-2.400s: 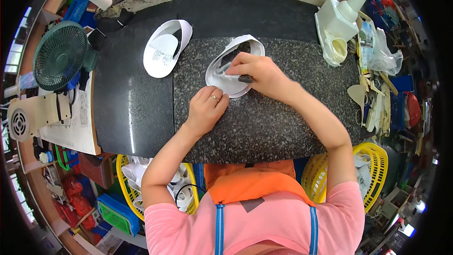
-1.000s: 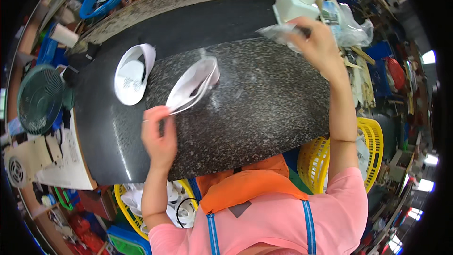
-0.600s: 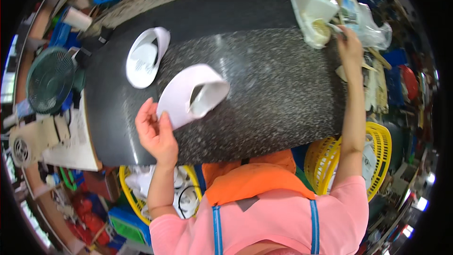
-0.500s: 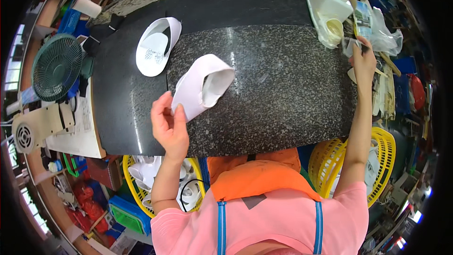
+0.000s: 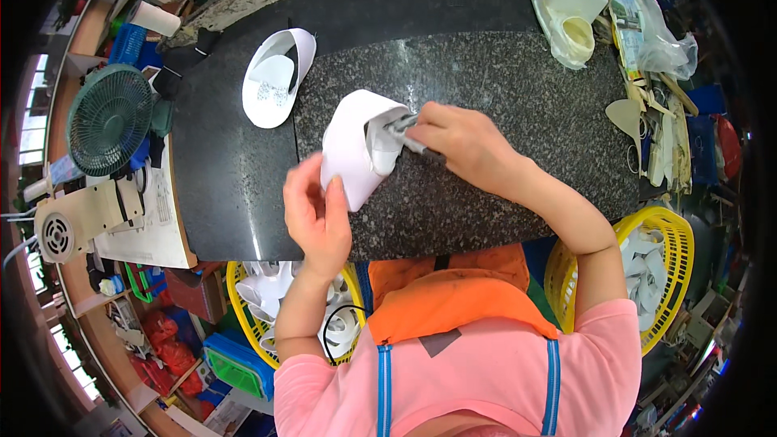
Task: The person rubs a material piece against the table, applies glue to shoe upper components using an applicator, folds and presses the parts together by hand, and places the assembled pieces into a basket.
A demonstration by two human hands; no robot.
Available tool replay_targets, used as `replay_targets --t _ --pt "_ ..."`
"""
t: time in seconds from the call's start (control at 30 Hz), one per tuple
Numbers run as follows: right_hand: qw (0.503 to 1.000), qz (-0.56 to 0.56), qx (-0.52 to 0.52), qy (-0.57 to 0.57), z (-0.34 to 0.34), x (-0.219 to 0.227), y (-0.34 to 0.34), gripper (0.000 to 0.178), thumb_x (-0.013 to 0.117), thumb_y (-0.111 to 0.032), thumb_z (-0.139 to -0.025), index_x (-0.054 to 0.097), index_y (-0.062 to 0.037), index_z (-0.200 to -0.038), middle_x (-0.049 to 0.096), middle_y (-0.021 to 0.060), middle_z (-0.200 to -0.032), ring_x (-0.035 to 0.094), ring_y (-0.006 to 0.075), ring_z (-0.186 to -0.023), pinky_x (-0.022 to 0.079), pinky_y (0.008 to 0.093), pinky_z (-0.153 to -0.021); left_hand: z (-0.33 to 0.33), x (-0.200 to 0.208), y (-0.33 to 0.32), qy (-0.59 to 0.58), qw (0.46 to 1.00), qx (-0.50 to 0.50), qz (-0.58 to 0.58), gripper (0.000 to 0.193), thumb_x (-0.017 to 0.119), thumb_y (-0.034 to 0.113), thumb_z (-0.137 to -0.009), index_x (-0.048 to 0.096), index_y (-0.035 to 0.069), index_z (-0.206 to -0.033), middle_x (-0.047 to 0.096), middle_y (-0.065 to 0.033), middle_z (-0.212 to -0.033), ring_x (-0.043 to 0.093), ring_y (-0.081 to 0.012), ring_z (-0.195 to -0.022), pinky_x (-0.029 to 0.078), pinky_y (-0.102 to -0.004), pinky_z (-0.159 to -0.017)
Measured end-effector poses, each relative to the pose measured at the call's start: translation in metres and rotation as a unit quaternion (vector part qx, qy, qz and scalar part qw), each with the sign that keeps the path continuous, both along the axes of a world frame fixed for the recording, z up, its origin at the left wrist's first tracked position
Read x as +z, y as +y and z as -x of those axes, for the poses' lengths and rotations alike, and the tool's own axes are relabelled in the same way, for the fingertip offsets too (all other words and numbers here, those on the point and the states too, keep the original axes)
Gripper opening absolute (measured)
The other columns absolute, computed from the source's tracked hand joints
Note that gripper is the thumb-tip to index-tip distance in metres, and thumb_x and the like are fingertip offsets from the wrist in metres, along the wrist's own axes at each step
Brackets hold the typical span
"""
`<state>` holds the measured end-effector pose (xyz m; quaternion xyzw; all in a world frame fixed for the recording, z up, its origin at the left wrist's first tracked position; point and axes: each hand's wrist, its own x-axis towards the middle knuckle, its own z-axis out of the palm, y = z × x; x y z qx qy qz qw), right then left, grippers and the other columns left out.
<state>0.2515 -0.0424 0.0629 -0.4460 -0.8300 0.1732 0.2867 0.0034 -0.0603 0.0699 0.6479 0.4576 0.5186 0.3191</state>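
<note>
My left hand (image 5: 317, 214) pinches the edge of a white shoe upper (image 5: 346, 146) between thumb and fingers, holding it tilted over the dark stone worktop (image 5: 477, 218). In my right hand (image 5: 468, 144) is a small grey metal tool (image 5: 411, 136) with two prongs, like snips. Its tip reaches the opening of the upper, at the lining edge; the fingers hide its handle. Farther left, another white shoe upper (image 5: 257, 107) lies on the worktop with its opening upward and a speckled grey print inside.
Yellow baskets with white pieces stand below the worktop's front edge, one at left (image 5: 235, 291) and one at right (image 5: 678, 275). A white container (image 5: 558, 0) with a cup-like opening sits far right, near a plastic bag (image 5: 668, 44). A green fan (image 5: 105, 121) stands left.
My right hand has come from the far right edge to the shoe upper, bringing the grey metal tool. The left hand still holds the upper, now turned slightly more upright.
</note>
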Motion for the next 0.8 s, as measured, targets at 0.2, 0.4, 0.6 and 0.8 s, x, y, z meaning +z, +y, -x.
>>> replay_targets --t 0.2,0.4,0.6,0.8 --pt "0.999 0.028 0.0 -0.036 -0.01 0.003 0.029 0.037 0.061 0.007 -0.073 0.068 -0.0052 -0.107 0.058 0.0118 -0.095 0.063 0.0339 -0.086 0.052 0.0441 -0.074 -0.066 0.037 0.139 0.115 0.987 -0.08 -0.076 0.033 0.056 0.005 -0.092 0.057 0.004 -0.125 0.064 -0.012 -0.091 0.065 -0.0259 -0.083 0.05 -0.0358 -0.076" --pt "0.994 -0.082 -0.055 -0.047 -0.02 -0.018 0.06 0.027 0.06 0.0 -0.079 0.067 -0.007 -0.104 0.054 0.011 -0.089 0.063 0.0309 -0.082 0.053 0.0416 -0.07 -0.126 0.021 0.272 0.31 0.91 -0.267 0.066 0.035 0.064 0.004 -0.08 0.063 0.001 -0.115 0.062 -0.0035 -0.079 0.059 -0.0138 -0.074 0.048 -0.0302 -0.066" --pt "0.956 -0.25 -0.11 -0.106 -0.025 -0.043 0.082 0.011 0.061 -0.011 -0.082 0.061 -0.0048 -0.091 0.053 0.0034 -0.081 0.064 0.016 -0.074 0.054 0.0331 -0.064 -0.132 -0.005 0.297 0.304 0.874 -0.337 0.175 0.032 0.065 -0.002 -0.075 0.064 0.0 -0.107 0.06 -0.001 -0.078 0.056 -0.009 -0.071 0.044 -0.0258 -0.062" --pt "0.934 -0.332 -0.109 -0.077 -0.035 -0.042 0.083 0.027 0.064 -0.012 -0.082 0.067 -0.0043 -0.108 0.055 0.0028 -0.083 0.062 0.0159 -0.073 0.052 0.0312 -0.064 -0.11 0.002 0.287 0.257 0.885 -0.324 0.216 0.034 0.064 -0.002 -0.076 0.064 0.0 -0.11 0.061 -0.0007 -0.08 0.056 -0.0093 -0.074 0.044 -0.0252 -0.065"
